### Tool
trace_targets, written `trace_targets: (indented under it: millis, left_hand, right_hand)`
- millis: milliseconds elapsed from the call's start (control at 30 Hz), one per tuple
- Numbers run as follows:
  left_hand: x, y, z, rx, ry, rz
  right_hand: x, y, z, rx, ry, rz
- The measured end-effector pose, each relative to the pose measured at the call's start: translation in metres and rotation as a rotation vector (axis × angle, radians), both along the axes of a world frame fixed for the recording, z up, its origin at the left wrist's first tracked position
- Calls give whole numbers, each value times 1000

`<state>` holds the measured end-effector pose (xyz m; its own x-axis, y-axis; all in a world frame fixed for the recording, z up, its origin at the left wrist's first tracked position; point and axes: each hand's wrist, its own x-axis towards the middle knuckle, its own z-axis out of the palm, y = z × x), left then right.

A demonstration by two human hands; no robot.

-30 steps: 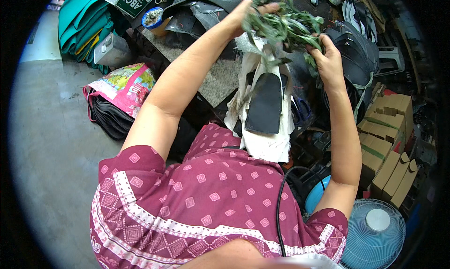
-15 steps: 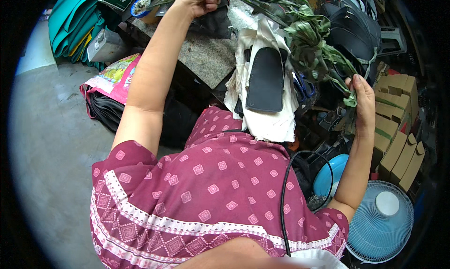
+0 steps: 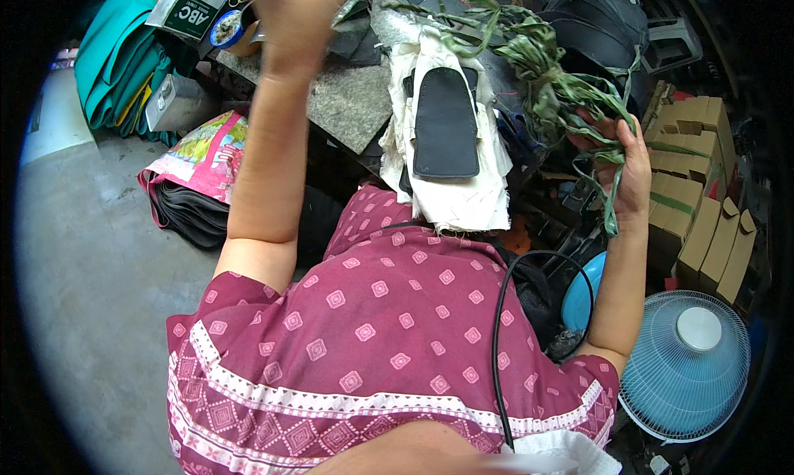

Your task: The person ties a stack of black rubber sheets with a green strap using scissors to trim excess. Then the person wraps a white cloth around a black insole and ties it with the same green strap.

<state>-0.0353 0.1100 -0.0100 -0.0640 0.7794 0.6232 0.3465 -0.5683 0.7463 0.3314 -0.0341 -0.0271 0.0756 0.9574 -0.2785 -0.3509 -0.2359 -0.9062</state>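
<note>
A tangled bundle of long green strips (image 3: pixel 538 66) stretches from the work surface down to my right. My right hand (image 3: pixel 624 165) grips the lower part of it, fingers curled behind the strips, and loose ends hang past the palm. My left hand (image 3: pixel 298 4) is raised at the top edge, smeared by motion, its fingers partly out of view. Between my arms, a black tongue-shaped piece (image 3: pixel 447 128) with a stitched-looking edge lies on frayed white cloth (image 3: pixel 463 206). Blue-handled scissors lie partly hidden to the right of the cloth.
At left are a pink bag (image 3: pixel 194 165), folded teal sheets (image 3: pixel 116 53), a clear box (image 3: pixel 178 103) and a blue-rimmed tub (image 3: pixel 225 30). A stone slab (image 3: pixel 351 107) edges the work surface. Cardboard boxes (image 3: pixel 686 169) and a blue fan (image 3: pixel 686 376) stand at right.
My left hand has moved left and up, away from the strips it held. My right hand has shifted slightly down, with more strips gathered in it. The view has shifted a little.
</note>
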Motion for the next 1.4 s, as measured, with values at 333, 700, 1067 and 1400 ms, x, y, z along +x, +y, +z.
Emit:
trace_targets:
  millis: [333,700,1067,1400]
  left_hand:
    - [103,-25,-53,275,643,-325]
    - [98,-11,-60,139,462,-404]
    - [102,-10,-44,194,361,-564]
    - [85,-10,-51,26,282,-525]
  right_hand:
    - [-6,5,8,305,-371,162]
    - [-24,21,42,727,-1284,-162]
    - [-54,46,5,536,-1240,239]
    - [-42,44,7,484,-1443,175]
